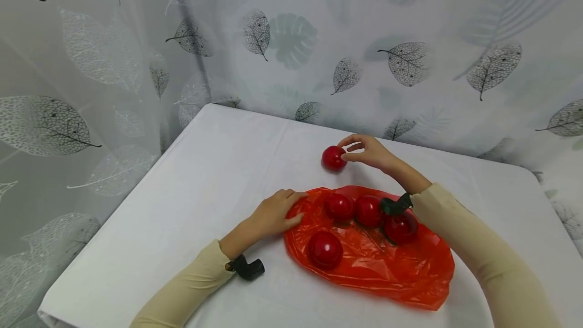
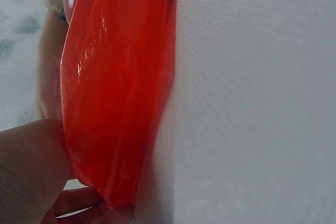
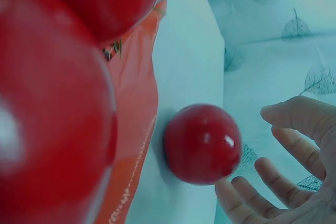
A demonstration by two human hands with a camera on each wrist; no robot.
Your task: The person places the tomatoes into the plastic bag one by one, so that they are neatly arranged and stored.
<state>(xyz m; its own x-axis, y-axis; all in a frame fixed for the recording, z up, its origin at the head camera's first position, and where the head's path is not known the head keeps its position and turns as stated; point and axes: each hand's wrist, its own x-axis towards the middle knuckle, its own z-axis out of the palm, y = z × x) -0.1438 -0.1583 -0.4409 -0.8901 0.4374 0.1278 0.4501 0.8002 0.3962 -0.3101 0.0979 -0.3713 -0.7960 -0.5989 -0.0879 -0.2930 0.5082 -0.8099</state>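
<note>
On the white table lies a red plastic bag (image 1: 378,272), opened out, with several shiny red tomatoes (image 1: 325,250) on it. My left hand (image 1: 278,212) holds the bag's left edge. From the left wrist, the thumb is beside the red plastic (image 2: 113,87) and the fingers curl at its lower edge. Beyond the bag, one tomato (image 1: 334,158) sits alone on the cloth. At its right side is my right hand (image 1: 370,154), thumb and fingers spread apart. In the right wrist view a fingertip meets the edge of that tomato (image 3: 202,144).
Patterned leaf curtains (image 1: 291,39) hang behind and to the left of the table (image 1: 218,166). Green stems show among the tomatoes grouped on the bag. A dark wrist camera (image 1: 248,269) sits on the left cuff, and the right forearm (image 1: 478,247) passes over the bag's right part.
</note>
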